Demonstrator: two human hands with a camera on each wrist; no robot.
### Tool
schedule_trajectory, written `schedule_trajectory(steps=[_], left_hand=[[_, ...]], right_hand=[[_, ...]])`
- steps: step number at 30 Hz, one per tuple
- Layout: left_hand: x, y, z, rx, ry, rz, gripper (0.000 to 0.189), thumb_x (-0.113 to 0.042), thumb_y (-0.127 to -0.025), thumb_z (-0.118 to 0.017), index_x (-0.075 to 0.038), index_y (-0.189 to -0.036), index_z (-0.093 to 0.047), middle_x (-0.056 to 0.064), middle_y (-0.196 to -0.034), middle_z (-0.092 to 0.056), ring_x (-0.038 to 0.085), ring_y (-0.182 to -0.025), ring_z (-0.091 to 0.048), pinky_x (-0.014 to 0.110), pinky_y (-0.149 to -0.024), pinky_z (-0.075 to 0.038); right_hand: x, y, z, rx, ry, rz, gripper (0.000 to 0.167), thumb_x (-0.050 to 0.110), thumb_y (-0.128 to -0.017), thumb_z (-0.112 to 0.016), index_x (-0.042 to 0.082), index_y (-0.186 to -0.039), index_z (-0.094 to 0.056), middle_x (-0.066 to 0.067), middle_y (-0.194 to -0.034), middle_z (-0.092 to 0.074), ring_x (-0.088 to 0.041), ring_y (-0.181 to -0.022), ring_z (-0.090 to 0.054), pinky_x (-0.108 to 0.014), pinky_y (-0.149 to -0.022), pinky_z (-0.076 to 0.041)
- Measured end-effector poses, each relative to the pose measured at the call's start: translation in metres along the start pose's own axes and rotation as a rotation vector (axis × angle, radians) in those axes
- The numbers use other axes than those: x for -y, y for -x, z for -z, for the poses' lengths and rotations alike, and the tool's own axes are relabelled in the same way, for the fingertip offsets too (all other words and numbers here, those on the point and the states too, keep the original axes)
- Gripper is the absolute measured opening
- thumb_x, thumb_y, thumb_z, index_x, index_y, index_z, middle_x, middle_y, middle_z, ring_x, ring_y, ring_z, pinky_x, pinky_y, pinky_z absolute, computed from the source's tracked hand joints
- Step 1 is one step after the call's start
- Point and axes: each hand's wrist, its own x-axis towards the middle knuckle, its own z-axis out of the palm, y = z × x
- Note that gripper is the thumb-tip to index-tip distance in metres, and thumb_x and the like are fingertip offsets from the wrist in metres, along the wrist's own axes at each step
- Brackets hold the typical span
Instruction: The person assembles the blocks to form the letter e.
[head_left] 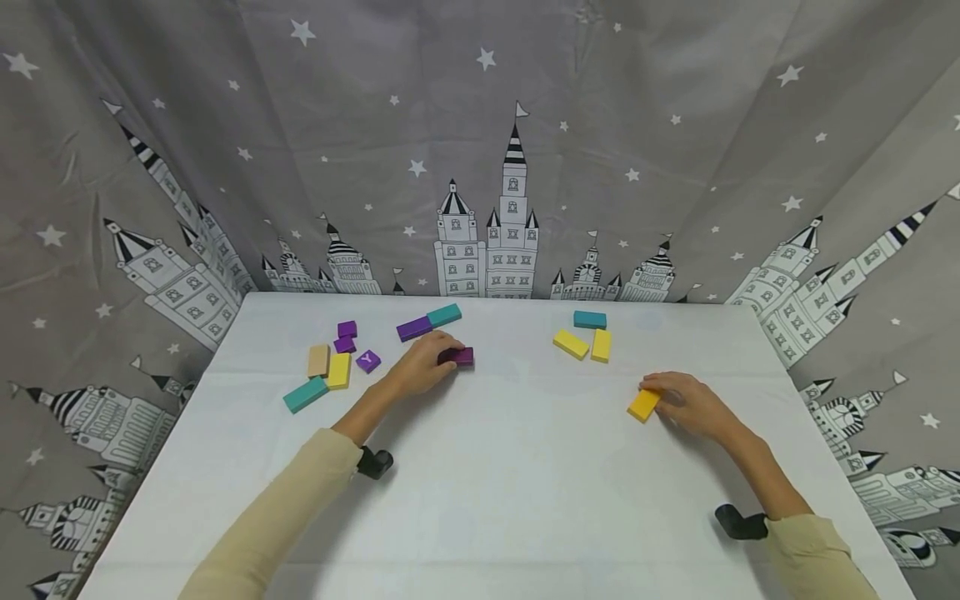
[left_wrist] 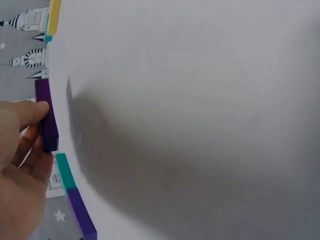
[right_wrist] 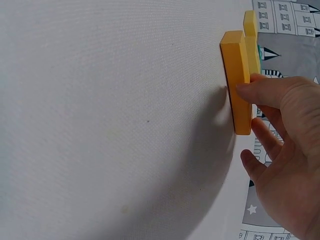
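Observation:
My left hand pinches a dark purple block between thumb and fingers, over the table left of centre. Just behind that hand, a purple block and a teal block lie end to end. On the right side, my right hand grips an orange-yellow block by its near end, thumb on one face in the right wrist view. Beyond it lie two yellow blocks and a teal block.
At the left sits a cluster: a tan block, a yellow block, a teal block and small purple cubes, one lettered Y. A grey curtain with castles and stars hangs behind the white table.

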Motion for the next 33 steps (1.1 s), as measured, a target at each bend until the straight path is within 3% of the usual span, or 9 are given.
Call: schedule_trajectory(steps=[17, 26, 33], left_hand=[[-0.015, -0.014, -0.029, 0.064, 0.008, 0.002, 0.033, -0.005, -0.095, -0.064, 0.002, -0.128, -0.063, 0.020, -0.127, -0.058, 0.035, -0.121, -0.053, 0.047, -0.107, -0.040], [-0.017, -0.017, -0.038, 0.090, -0.001, 0.013, 0.034, -0.006, -0.096, -0.064, 0.001, -0.129, -0.063, 0.017, -0.127, -0.058, 0.033, -0.122, -0.053, 0.046, -0.107, -0.041], [-0.017, -0.020, -0.040, 0.082, 0.051, 0.042, 0.035, -0.005, -0.095, -0.065, 0.000, -0.130, -0.061, 0.017, -0.129, -0.058, 0.032, -0.125, -0.052, 0.043, -0.110, -0.038]], right_hand=[[0.002, 0.000, -0.002, -0.006, -0.006, -0.026, 0.041, -0.004, -0.090, -0.066, 0.001, -0.130, -0.063, -0.023, -0.137, -0.055, -0.046, -0.131, -0.042, -0.063, -0.109, -0.030], [0.004, 0.000, -0.002, 0.000, -0.003, -0.030, 0.041, -0.004, -0.090, -0.065, 0.001, -0.131, -0.063, -0.023, -0.137, -0.055, -0.046, -0.132, -0.042, -0.063, -0.109, -0.030], [0.004, 0.001, 0.000, -0.001, -0.005, -0.031, 0.041, -0.004, -0.090, -0.065, 0.000, -0.131, -0.062, -0.024, -0.137, -0.055, -0.046, -0.131, -0.042, -0.064, -0.109, -0.030]])
